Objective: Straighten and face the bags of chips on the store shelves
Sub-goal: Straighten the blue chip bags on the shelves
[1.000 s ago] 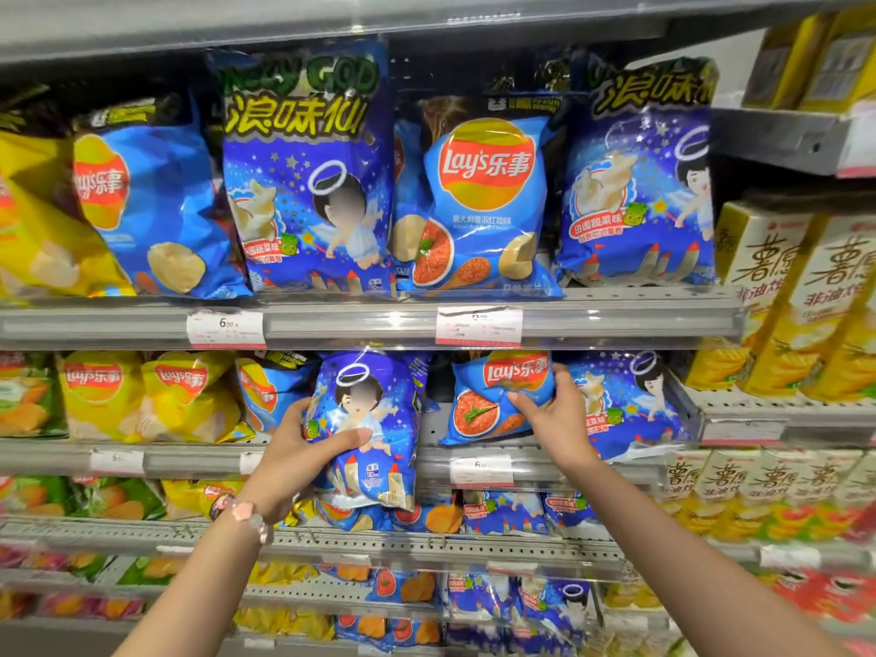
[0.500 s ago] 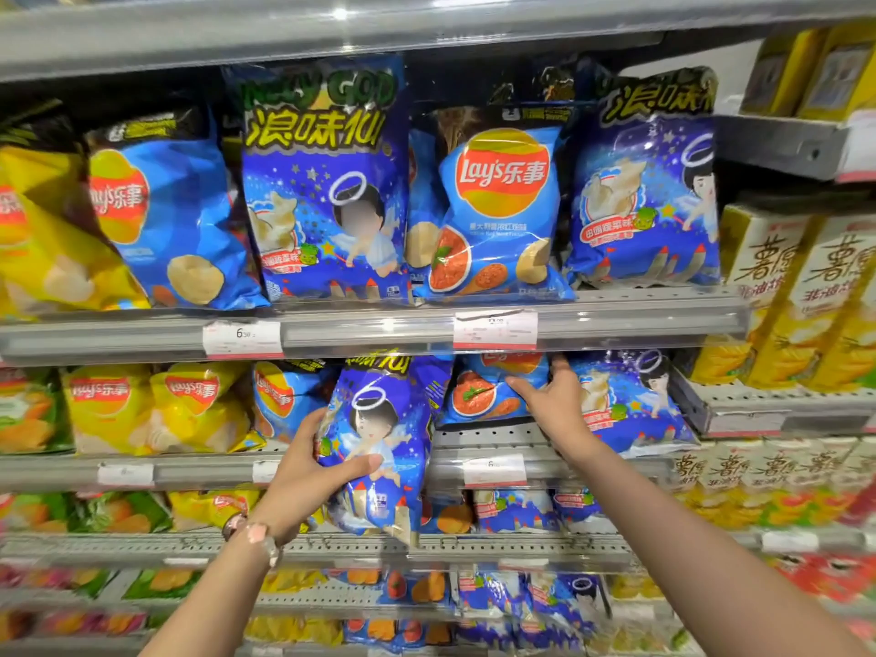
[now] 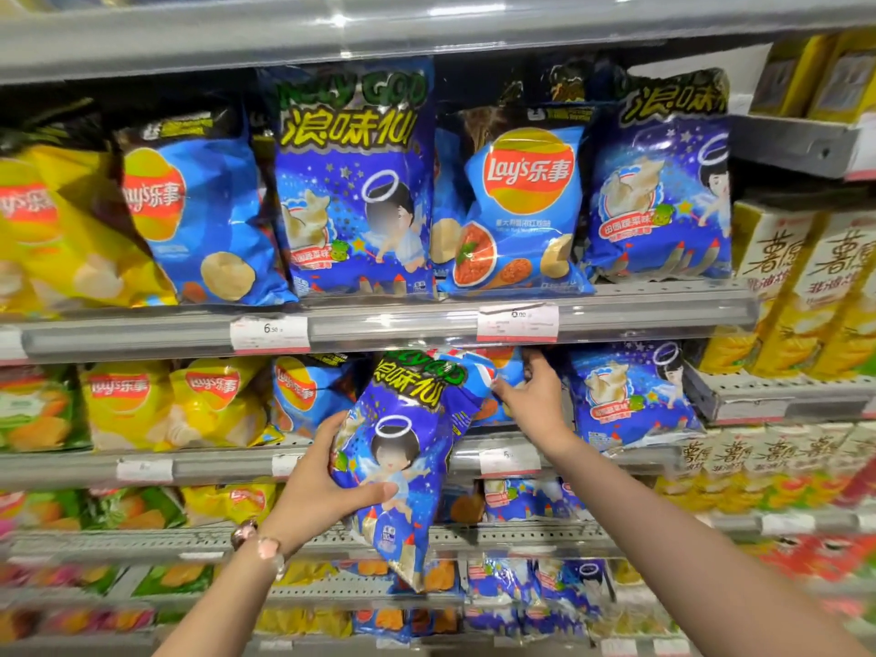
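Left hand [image 3: 315,490] fingers gripping tilted angel bag [image 3: 403,462], right hand [image 3: 533,400] fingers gripping blue Lay's bag [image 3: 497,410]

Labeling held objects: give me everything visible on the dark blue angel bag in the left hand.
The dark blue angel bag is glossy foil-like plastic with yellow-green lettering at the top, a haloed winged cartoon child mid-front and small rocket shapes near the bottom. It looks puffed and sealed, face forward, tilted with its top leaning right, held in front of the second shelf. The left hand grips its left edge, thumb across the front. Its top right overlaps the bag at the right hand.
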A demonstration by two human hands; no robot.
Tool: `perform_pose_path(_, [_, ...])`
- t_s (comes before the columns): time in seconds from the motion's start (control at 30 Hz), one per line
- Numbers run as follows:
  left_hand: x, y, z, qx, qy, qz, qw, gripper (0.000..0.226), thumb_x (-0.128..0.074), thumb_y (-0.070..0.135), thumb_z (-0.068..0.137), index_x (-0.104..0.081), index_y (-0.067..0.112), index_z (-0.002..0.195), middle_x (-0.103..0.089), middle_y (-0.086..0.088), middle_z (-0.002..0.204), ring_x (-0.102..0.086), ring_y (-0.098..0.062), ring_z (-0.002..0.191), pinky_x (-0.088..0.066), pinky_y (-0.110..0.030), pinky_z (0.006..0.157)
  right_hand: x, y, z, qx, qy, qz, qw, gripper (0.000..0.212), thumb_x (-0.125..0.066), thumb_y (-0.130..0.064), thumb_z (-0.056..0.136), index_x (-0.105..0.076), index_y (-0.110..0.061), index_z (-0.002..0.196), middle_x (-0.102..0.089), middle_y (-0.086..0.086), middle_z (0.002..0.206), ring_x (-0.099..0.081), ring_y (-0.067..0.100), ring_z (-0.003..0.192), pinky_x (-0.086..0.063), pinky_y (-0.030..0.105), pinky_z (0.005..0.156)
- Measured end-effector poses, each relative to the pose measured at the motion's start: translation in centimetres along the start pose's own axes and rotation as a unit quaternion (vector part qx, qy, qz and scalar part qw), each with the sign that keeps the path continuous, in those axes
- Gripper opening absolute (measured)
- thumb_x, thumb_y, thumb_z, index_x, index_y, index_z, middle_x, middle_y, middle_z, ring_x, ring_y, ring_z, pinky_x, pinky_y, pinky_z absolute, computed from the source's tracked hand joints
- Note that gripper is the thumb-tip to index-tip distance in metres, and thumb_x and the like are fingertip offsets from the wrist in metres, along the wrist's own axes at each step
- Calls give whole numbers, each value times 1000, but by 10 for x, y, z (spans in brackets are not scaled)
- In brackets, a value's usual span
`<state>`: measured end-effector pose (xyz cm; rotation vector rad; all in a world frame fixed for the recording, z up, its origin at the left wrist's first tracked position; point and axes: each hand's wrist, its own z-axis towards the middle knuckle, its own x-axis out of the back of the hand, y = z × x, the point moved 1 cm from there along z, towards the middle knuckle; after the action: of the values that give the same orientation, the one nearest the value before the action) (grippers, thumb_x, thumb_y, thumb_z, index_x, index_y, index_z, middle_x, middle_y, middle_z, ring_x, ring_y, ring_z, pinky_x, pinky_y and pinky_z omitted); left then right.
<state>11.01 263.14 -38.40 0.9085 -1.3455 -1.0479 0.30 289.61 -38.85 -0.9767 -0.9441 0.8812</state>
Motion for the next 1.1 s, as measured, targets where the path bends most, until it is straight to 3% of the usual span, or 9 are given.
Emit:
perform_pose_path(0.17, [15, -3, -22, -43, 44, 36, 997, 101, -88, 54, 29, -39, 47, 116, -60, 39, 105, -63, 9, 95, -48, -6, 73, -33, -17, -12, -48, -35, 42, 997, 29, -68, 4, 79, -56, -4, 104, -60, 1, 85, -55, 13, 77, -44, 21, 64])
perform_pose_path(0.23, [19, -6, -28, -50, 50, 51, 996, 103, -89, 61, 30, -40, 45, 119, -63, 31, 110, -64, 4, 98, -51, -12, 78, -47, -22, -14, -116, -46, 100, 987, 12, -54, -2, 89, -51, -13, 88, -58, -6, 67, -51, 8, 66, -43, 17, 57])
perform_pose_path(0.37, [26, -14, -37, -62, 63, 64, 994, 105, -87, 65, 36, -38, 46, 127, -61, 22, 120, -61, -2, 109, -51, -17, 88, -72, -24, -14, -227, -24, 221, 948, 32, -40, -15, 93, -46, -14, 62, -59, -5, 46, -57, 12, 50, -45, 23, 54])
perform_pose_path(0.47, [26, -15, -40, -76, 77, 86, 990, 99, -88, 61, 39, -38, 57, 124, -61, 25, 120, -61, 0, 108, -51, -23, 90, -82, -29, -23, -254, -49, 270, 927, 34, -42, -19, 93, -47, -12, 60, -61, -1, 47, -60, 17, 54, -48, 26, 57])
perform_pose_path(0.73, [21, -20, -39, -71, 82, 87, 990, 106, -90, 52, 45, -39, 33, 136, -59, 12, 127, -61, -9, 112, -53, -40, 92, -60, -48, -35, -270, -148, 298, 903, 16, -48, 0, 89, -45, -2, 73, -62, 8, 47, -60, 14, 38, -46, 18, 36])
perform_pose_path(0.8, [14, -18, -38, -76, 73, 83, 991, 106, -90, 50, 45, -38, 31, 136, -58, 11, 128, -60, -6, 112, -53, -34, 92, -47, -46, -37, -258, -214, 264, 904, 12, -53, 11, 84, -53, 5, 94, -69, 8, 76, -64, 10, 56, -49, 12, 47])
perform_pose_path(0.9, [2, -16, -37, -84, 66, 70, 992, 111, -89, 55, 45, -36, 31, 139, -54, 10, 134, -56, -5, 119, -50, -30, 97, -27, -34, -42, -178, -203, 120, 955, 50, -51, 14, 87, -43, -1, 134, -55, 7, 119, -53, 12, 98, -43, 4, 68])
perform_pose_path(1.03, [-22, -10, -34, -89, 65, 45, 993, 97, -85, 54, 43, -37, 47, 127, -51, 25, 128, -52, 11, 114, -44, -14, 95, 1, -29, -67, -135, -89, 165, 973, 25, -43, -11, 100, -51, -14, 123, -61, 8, 113, -57, 16, 97, -48, 16, 71])
perform_pose_path(1.1, [-37, -9, -29, -80, 69, 38, 994, 92, -90, 46, 47, -41, 42, 124, -58, 15, 123, -59, 3, 109, -50, -25, 95, 15, -33, -85, -161, -106, 198, 961, 31, -44, -44, 96, -48, -24, 120, -59, -1, 114, -55, 13, 102, -45, 24, 80])
